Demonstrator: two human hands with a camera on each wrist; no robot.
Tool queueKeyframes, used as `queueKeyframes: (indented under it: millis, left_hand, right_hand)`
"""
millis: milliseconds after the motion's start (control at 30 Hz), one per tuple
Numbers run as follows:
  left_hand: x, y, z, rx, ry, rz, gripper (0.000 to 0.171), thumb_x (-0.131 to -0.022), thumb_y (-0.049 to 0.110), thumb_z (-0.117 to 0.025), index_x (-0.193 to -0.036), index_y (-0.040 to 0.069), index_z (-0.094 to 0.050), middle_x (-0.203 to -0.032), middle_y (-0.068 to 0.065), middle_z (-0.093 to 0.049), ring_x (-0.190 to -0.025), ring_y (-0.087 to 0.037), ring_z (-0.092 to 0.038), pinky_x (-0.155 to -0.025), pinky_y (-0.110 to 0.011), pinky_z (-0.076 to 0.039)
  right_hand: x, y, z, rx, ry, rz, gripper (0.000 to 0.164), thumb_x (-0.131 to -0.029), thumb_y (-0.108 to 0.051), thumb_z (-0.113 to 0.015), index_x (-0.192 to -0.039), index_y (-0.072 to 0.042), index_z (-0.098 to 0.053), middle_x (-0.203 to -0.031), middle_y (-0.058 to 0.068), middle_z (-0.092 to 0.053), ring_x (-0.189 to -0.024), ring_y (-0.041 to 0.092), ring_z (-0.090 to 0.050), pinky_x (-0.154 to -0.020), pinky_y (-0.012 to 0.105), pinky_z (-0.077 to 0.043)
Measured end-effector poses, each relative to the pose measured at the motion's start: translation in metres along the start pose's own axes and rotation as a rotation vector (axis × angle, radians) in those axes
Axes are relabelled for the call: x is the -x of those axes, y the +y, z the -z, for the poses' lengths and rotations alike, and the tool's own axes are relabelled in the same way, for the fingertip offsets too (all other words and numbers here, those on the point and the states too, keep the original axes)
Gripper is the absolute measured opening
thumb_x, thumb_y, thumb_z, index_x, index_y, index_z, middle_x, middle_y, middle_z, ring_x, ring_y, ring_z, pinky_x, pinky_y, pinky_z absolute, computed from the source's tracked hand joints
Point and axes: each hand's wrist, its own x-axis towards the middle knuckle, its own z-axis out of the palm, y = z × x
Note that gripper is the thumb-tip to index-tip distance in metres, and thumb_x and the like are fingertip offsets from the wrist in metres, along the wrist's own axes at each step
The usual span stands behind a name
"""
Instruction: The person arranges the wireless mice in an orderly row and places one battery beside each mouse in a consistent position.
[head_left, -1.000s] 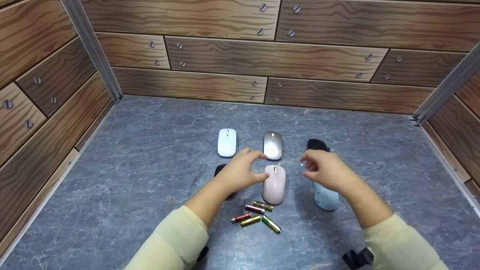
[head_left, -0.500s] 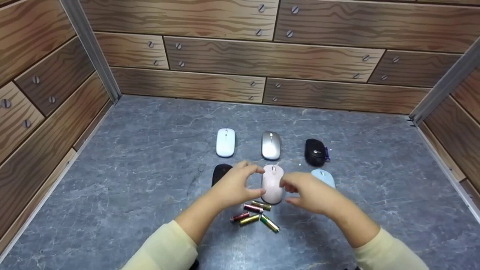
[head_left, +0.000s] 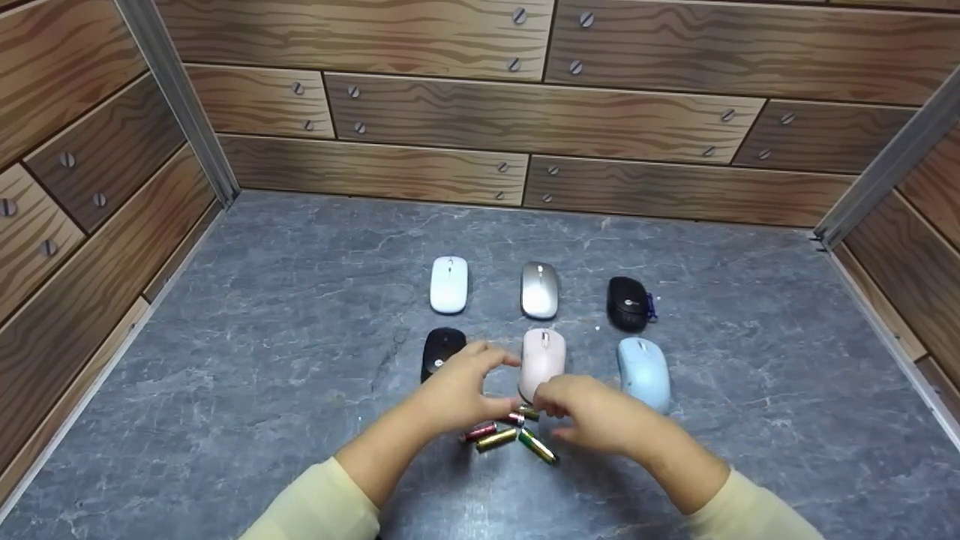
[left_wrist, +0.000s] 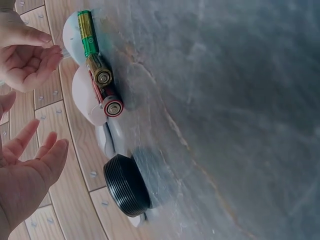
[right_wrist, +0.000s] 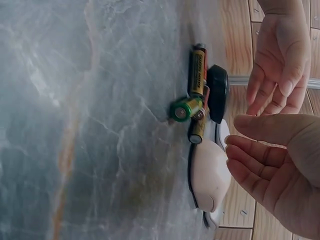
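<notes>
My left hand (head_left: 454, 394) hovers beside the pink mouse (head_left: 541, 356), thumb and fingers spread apart with nothing between them. It partly covers a black mouse (head_left: 441, 349). My right hand (head_left: 600, 416) is over the near end of the pink mouse, fingers loosely bent. Seen in the right wrist view, the right hand (right_wrist: 285, 170) holds nothing. Just below and between the hands lie several batteries: a green one (head_left: 538, 446), a gold one (head_left: 496, 439) and a red one (head_left: 480, 432) among them, some partly hidden by the left thumb.
A white mouse (head_left: 449, 285) and a silver mouse (head_left: 540, 290) lie farther back. To the right are another black mouse (head_left: 628, 304), with a small blue piece (head_left: 652, 307) beside it, and a light blue mouse (head_left: 645, 371). Wood-patterned walls (head_left: 420, 112) enclose the grey tabletop (head_left: 300, 300).
My right hand has come left and nearer, from over the blue mouse to the pink mouse's near end. The left hand has moved slightly nearer, its thumb now over the batteries.
</notes>
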Motion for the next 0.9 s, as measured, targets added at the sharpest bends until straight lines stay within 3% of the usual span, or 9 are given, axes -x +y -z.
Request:
queueKeyframes:
  millis: [267,533,900]
  left_hand:
    - [0.002,0.002,-0.002,-0.021,-0.007,-0.013,0.046,-0.076,0.031,-0.071,-0.117,0.016,-0.058,-0.118,-0.003,-0.053,-0.109,-0.019,-0.051,-0.094,-0.035,-0.041]
    - [0.004,0.001,-0.004,-0.027,-0.003,-0.018,0.046,-0.076,0.032,-0.071,-0.117,0.015,-0.058,-0.116,-0.003,-0.054,-0.108,-0.019,-0.052,-0.094,-0.035,-0.042]
    - [0.003,-0.001,-0.005,-0.022,0.000,-0.013,0.045,-0.076,0.031,-0.071,-0.116,0.016,-0.058,-0.117,-0.003,-0.053,-0.109,-0.020,-0.051,-0.094,-0.036,-0.042]
  right_hand:
    - [-0.001,-0.004,-0.010,-0.007,-0.107,0.021,0.037,-0.069,-0.005,-0.072,-0.104,-0.008,-0.062,-0.088,0.000,-0.059,-0.077,0.008,-0.052,-0.072,0.027,-0.048]
    - [-0.001,-0.004,-0.017,-0.004,-0.156,-0.003,0.033,-0.065,-0.002,-0.070,-0.091,-0.016,-0.057,-0.073,-0.009,-0.047,-0.068,0.006,-0.045,-0.059,0.022,-0.042]
    - [0.001,-0.008,-0.021,-0.005,-0.148,-0.025,0.032,-0.064,0.000,-0.068,-0.085,-0.018,-0.051,-0.070,-0.011,-0.046,-0.061,0.004,-0.043,-0.054,0.020,-0.039]
